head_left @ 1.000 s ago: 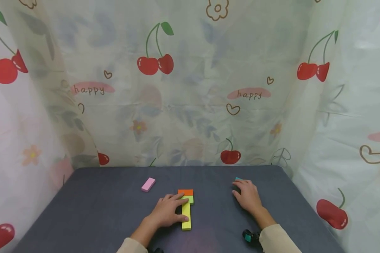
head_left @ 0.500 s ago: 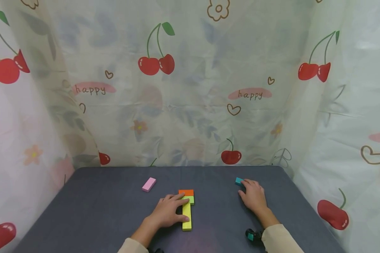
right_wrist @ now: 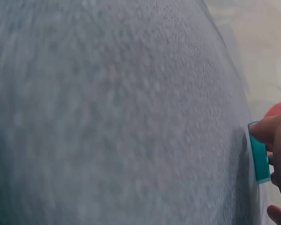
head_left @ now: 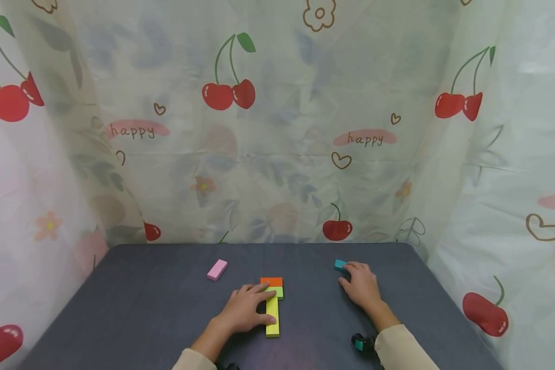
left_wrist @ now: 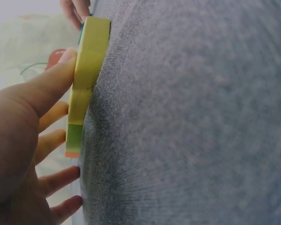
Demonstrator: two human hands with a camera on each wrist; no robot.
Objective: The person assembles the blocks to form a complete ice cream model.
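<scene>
1. We are resting our left hand [head_left: 242, 310], fingers straight, against the yellow block [head_left: 272, 316] near the tabletop's [head_left: 143, 308] front edge.
2. We are touching the teal block [head_left: 339, 264], toward the back-right corner, with our right hand's [head_left: 362, 285] fingertips; whether they grip it is unclear.

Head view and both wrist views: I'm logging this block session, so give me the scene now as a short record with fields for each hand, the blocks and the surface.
left hand: rests on the yellow block, thumb along its side, fingers fairly straight
right hand: fingertips touch the teal block
block row: yellow block, green block and orange block lie end to end, touching
pink block: lies apart, left of the row, touched by neither hand
surface: dark grey tabletop
backdrop: cherry-print curtain
</scene>
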